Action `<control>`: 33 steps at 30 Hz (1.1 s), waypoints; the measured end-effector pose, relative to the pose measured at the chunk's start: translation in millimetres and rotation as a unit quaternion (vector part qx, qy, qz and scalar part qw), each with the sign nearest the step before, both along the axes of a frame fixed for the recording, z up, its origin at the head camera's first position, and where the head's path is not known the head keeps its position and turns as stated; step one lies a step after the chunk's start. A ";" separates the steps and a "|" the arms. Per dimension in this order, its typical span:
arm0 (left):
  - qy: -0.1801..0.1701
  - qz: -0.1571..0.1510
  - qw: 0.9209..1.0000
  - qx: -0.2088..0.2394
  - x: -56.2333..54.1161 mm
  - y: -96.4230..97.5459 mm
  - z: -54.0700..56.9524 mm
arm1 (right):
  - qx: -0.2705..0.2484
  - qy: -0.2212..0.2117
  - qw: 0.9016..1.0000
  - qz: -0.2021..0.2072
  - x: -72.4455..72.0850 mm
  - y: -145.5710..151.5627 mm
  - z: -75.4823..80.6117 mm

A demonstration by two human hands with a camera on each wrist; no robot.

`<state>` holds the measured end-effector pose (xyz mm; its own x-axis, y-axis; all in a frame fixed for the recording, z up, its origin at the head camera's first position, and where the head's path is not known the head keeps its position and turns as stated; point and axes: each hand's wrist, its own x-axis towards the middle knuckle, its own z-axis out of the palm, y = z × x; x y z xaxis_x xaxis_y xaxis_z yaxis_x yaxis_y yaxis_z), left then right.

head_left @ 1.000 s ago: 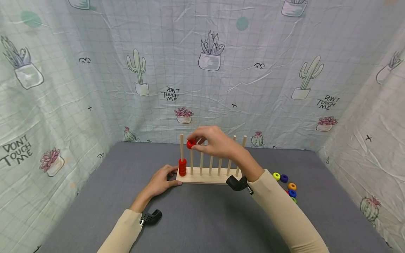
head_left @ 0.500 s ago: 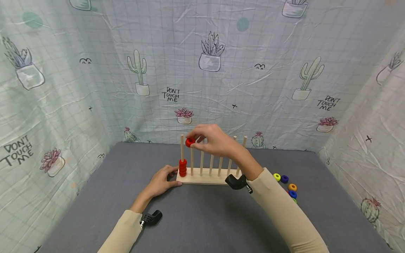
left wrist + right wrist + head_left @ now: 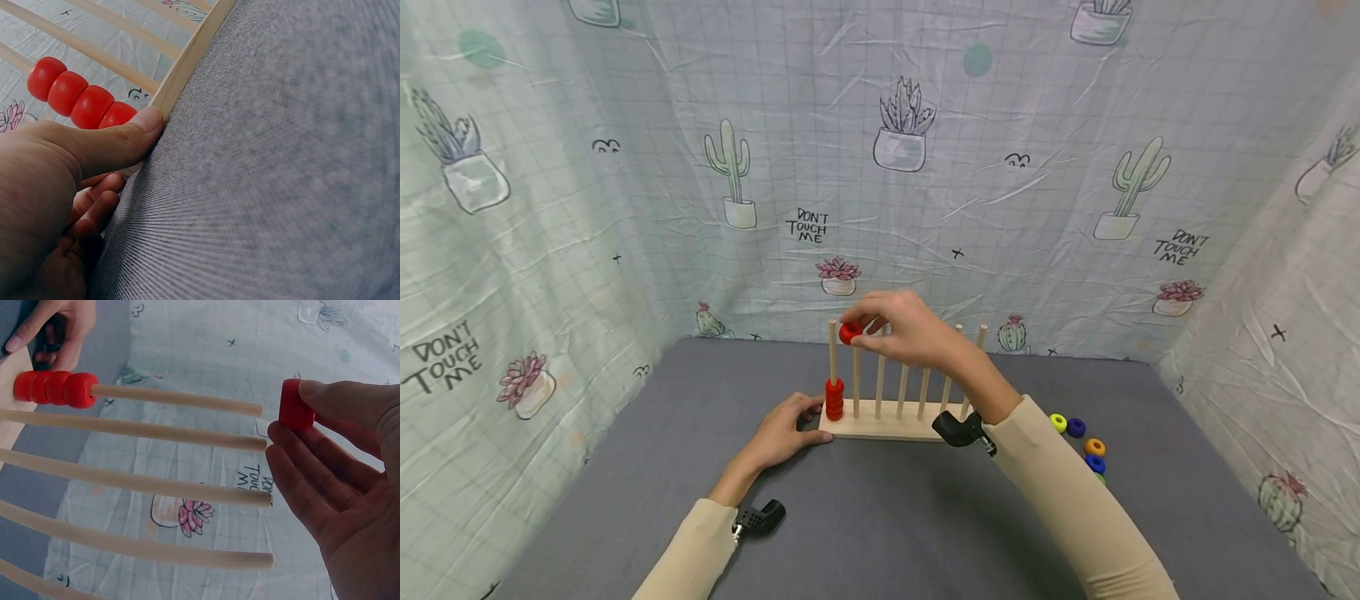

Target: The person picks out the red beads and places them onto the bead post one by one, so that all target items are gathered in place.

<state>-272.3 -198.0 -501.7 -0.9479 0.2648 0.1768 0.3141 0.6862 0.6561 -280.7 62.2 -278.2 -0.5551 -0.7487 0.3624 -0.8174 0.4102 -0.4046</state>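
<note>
My right hand (image 3: 910, 333) pinches a red bead (image 3: 296, 405) between thumb and fingers. In the right wrist view this bead is just beyond the tip of the first peg (image 3: 181, 399), apart from it. The wooden peg rack (image 3: 887, 428) stands upright with a row of bare pegs. Several red beads (image 3: 834, 402) are stacked at the bottom of its leftmost peg. With my left hand (image 3: 781, 430) I grip the left end of the base. In the left wrist view, the thumb (image 3: 134, 134) presses the front edge, and the other fingers are partly hidden behind it.
Loose beads lie to the right of the rack: a yellow one (image 3: 1057, 428), a dark blue one (image 3: 1077, 432), an orange one (image 3: 1094, 453), and others near my right sleeve (image 3: 1067, 500). Behind the grey table (image 3: 865, 517) hangs a cactus-print cloth (image 3: 790, 167).
My right hand has risen slightly and shifted a little left with the red bead, nearer the leftmost peg's top. The left hand keeps its grip on the base.
</note>
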 end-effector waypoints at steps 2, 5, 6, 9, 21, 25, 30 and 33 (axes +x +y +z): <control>-0.002 0.000 1.000 0.001 0.4 -0.1 -0.4 | -0.003 0.000 1.000 0.000 -0.5 -0.9 0.5; -0.002 0.002 1.000 0.000 1.0 -0.3 -1.0 | -0.007 -0.002 1.000 0.000 -1.2 -2.3 1.2; -0.002 0.002 1.000 0.001 1.1 -0.4 -1.2 | -0.008 -0.002 1.000 -0.001 -1.3 -2.7 1.6; 0.000 0.002 1.000 0.000 1.3 -0.6 -1.6 | -0.012 -0.001 1.000 -0.003 -2.7 -3.4 1.6; 0.000 -0.001 1.000 -0.002 -1.0 -1.3 -2.1 | -0.028 0.003 1.000 -0.008 -6.7 -4.7 1.9; -0.001 0.000 1.000 -0.003 -1.3 -0.9 -2.0 | -0.024 0.000 1.000 -0.010 -9.2 -5.5 2.4; 0.001 0.001 1.000 -0.002 -1.4 -0.6 -1.6 | -0.015 -0.003 1.000 -0.018 -11.5 -7.1 3.6; 0.002 0.000 1.000 -0.002 -1.5 -0.5 -1.6 | -0.010 -0.001 1.000 -0.021 -12.5 -8.1 3.4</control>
<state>-273.9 -198.5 -503.2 -0.9471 0.2656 0.1802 0.3172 0.6884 0.6523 -293.2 54.2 -274.8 -0.5868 -0.7172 0.3758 -0.7987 0.4361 -0.4147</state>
